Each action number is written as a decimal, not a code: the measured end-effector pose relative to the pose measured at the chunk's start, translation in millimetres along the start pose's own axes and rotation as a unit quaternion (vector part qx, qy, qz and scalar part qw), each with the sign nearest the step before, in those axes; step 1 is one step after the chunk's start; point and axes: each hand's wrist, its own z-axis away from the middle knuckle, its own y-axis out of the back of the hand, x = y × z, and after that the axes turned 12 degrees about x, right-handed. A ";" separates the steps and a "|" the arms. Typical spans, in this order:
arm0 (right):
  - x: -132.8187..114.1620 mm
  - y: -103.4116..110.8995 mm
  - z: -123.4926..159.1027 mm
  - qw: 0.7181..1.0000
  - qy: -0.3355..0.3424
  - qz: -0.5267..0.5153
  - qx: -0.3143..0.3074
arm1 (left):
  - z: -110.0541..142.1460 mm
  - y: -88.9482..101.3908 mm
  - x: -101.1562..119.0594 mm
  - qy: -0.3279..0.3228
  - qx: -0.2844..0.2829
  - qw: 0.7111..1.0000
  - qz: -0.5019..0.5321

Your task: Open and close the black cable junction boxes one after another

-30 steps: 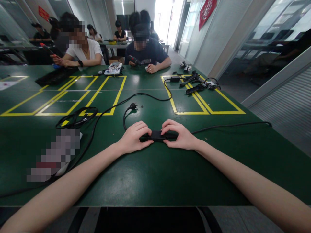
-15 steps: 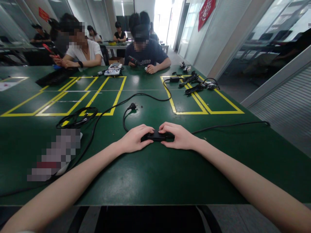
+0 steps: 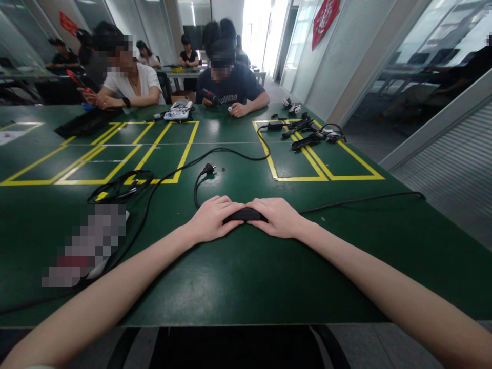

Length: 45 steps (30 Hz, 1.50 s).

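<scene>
A black power adapter (image 3: 248, 214) lies low over the green table, gripped from both ends. Around its left end my left hand (image 3: 215, 219) is closed, thumb and fingers on opposite sides. My right hand (image 3: 277, 217) grips the right end the same way, and the fingertips of both hands meet near the middle. A short cord with a black plug (image 3: 209, 169) curves away beyond my left hand. From behind my right hand a thin black cable (image 3: 365, 200) runs to the table's right edge. Much of the adapter's ends is hidden by my fingers.
Coiled black cable (image 3: 122, 187) and a blurred-out pale object (image 3: 86, 246) lie to the left. A long cord (image 3: 226, 149) crosses the table (image 3: 246, 287). More cables and adapters (image 3: 307, 134) are piled at the far right. Two people sit across, near a white device (image 3: 179, 110).
My right hand has slid left along the adapter, so its fingers now touch those of my left hand. My left hand has hardly moved.
</scene>
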 end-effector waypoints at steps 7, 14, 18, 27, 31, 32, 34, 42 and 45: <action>-3.4 2.5 -1.6 1.000 0.002 0.029 -0.009 | -0.7 0.6 1.8 -0.011 -0.010 1.000 -0.016; -3.8 2.5 -1.6 0.999 0.010 0.040 0.001 | -0.5 -0.3 2.9 -0.002 0.005 1.000 -0.023; -2.5 4.0 -1.4 0.998 0.028 0.049 0.008 | 0.0 -2.7 3.6 -0.019 0.016 0.999 -0.029; 3.3 6.3 2.1 0.989 0.101 0.107 0.030 | -1.6 -0.3 5.8 0.025 0.025 0.999 -0.016; 5.2 9.2 2.4 0.976 0.138 0.163 0.044 | -0.7 -1.9 6.5 0.064 0.021 0.998 -0.007; 5.8 10.0 2.5 0.974 0.139 0.172 0.045 | 0.0 -3.0 6.5 0.075 0.023 0.997 0.004; 7.2 10.8 2.9 0.973 0.135 0.179 0.051 | 1.5 -5.6 6.5 0.089 0.029 0.995 0.029; 9.1 5.9 5.9 0.985 0.118 0.058 0.108 | 3.2 -7.7 4.2 0.002 0.067 0.998 0.016; 10.2 4.2 7.5 0.992 0.068 0.005 0.105 | 2.8 -7.4 3.6 -0.028 0.069 0.997 -0.007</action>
